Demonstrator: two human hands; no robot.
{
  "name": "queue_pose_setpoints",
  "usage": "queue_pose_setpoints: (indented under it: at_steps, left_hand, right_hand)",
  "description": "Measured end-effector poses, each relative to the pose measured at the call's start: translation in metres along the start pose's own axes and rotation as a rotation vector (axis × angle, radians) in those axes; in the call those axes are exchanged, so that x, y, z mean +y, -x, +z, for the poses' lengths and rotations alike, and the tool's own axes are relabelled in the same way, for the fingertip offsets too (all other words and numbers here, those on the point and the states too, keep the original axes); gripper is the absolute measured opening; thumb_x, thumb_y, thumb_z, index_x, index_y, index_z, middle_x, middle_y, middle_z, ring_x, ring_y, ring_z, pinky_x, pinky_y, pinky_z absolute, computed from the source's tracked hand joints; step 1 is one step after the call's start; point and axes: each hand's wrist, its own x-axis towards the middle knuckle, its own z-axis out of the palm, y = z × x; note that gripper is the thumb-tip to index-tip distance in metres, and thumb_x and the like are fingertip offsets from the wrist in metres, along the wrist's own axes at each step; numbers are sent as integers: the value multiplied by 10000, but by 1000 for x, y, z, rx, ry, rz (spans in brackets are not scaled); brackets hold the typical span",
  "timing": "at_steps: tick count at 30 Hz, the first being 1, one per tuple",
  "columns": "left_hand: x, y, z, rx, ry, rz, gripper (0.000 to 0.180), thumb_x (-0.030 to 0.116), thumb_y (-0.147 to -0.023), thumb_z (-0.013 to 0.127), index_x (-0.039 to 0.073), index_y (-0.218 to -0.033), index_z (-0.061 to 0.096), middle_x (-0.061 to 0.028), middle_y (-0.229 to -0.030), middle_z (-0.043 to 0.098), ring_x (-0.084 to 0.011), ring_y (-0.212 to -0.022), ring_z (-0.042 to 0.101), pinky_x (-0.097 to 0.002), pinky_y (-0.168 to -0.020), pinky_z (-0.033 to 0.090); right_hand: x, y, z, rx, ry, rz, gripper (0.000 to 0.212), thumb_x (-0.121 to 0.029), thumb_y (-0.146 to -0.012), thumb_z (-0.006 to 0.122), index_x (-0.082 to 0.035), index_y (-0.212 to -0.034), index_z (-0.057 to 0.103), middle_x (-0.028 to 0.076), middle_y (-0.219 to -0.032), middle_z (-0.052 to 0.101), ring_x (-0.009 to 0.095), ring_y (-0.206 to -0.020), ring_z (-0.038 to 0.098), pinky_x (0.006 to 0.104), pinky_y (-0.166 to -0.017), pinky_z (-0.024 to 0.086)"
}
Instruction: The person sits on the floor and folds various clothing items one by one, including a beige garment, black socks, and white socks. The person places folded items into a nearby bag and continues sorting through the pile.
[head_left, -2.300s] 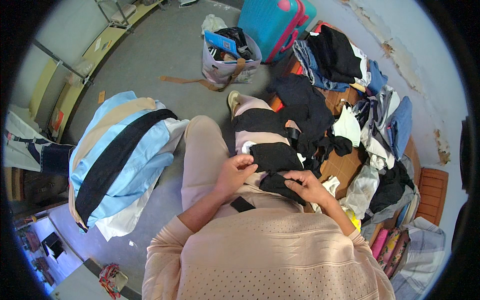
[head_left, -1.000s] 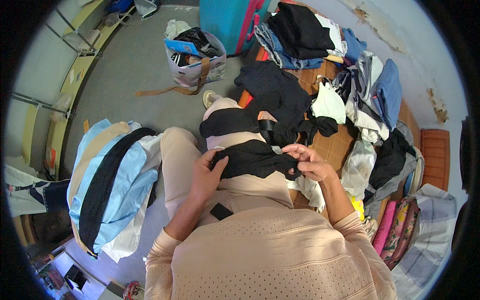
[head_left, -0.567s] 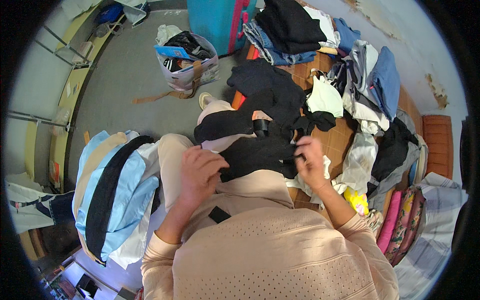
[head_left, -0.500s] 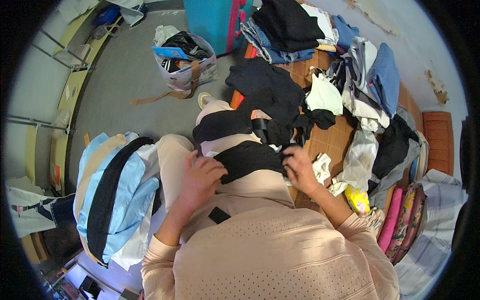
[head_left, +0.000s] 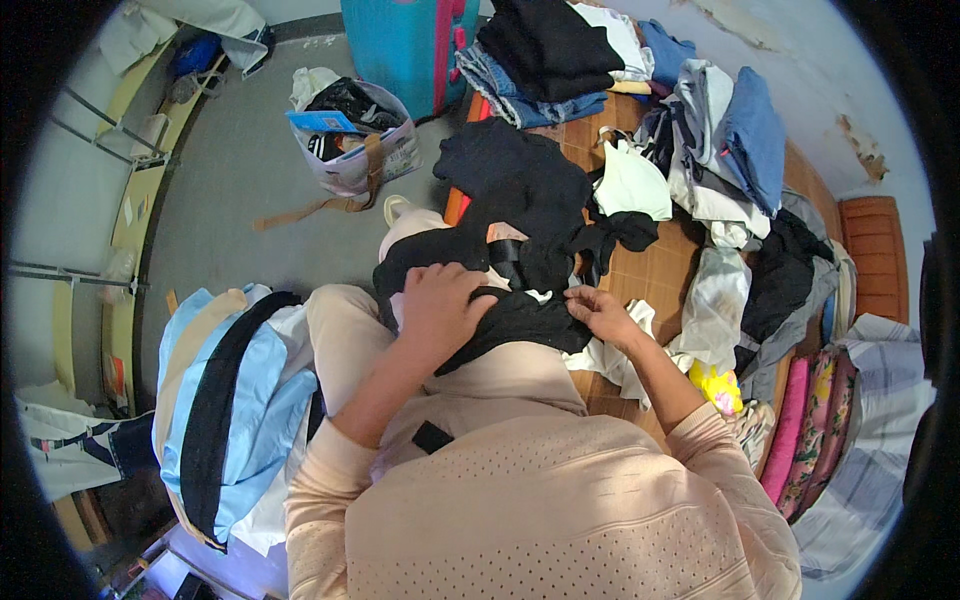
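Observation:
Across my thigh lies a folded piece of black cloth (head_left: 520,330), its exact garment kind unclear. My left hand (head_left: 440,310) rests on its left part, fingers stretched forward over a second black piece (head_left: 415,250) farther along my leg, thumb apart. At the right end my right hand (head_left: 602,316) pinches the cloth's edge between thumb and fingers. Just beyond both hands a larger dark garment (head_left: 520,190) is spread out, with a black strap and a small orange-pink patch (head_left: 505,232) near its lower end. Crumpled white cloth (head_left: 625,355) lies beside my right hand.
Folded blue, beige and black clothes (head_left: 235,400) are piled at my left. Farther off stand a filled bag (head_left: 385,160) and a teal suitcase (head_left: 400,50). Stacked clothes (head_left: 545,50), a white bra-like piece (head_left: 632,185) and rolled fabrics (head_left: 800,430) lie toward the right.
My left hand has moved forward and right onto the black cloth. My right hand has shifted slightly forward and now pinches its right end. The view has shifted a little.

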Motion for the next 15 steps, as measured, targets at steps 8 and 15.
queue_pose_setpoints:
  at_steps: [8, 15]
  left_hand:
    - [-8, 7, 44, 61, 102, 139, 187, 211, -693, 753, 138, -847, 678, -6, -1004, 580, -220, -1015, 516, -442, -954, 273]
    - [-8, 11, 40, 128, 70, 4, 234, 247, -661, 775, 143, -842, 669, -8, -1000, 602, -210, -1001, 528, -418, -941, 284]
  right_hand:
    - [-47, 14, -6, -165, -236, 269, 150, -191, -886, 619, -42, -897, 599, -32, -756, 544, 64, -666, 487, 225, -593, 406]
    - [-41, 20, 5, 143, -829, 235, 128, -41, -790, 650, -137, -818, 570, -37, -862, 586, 96, -705, 559, 221, -576, 453]
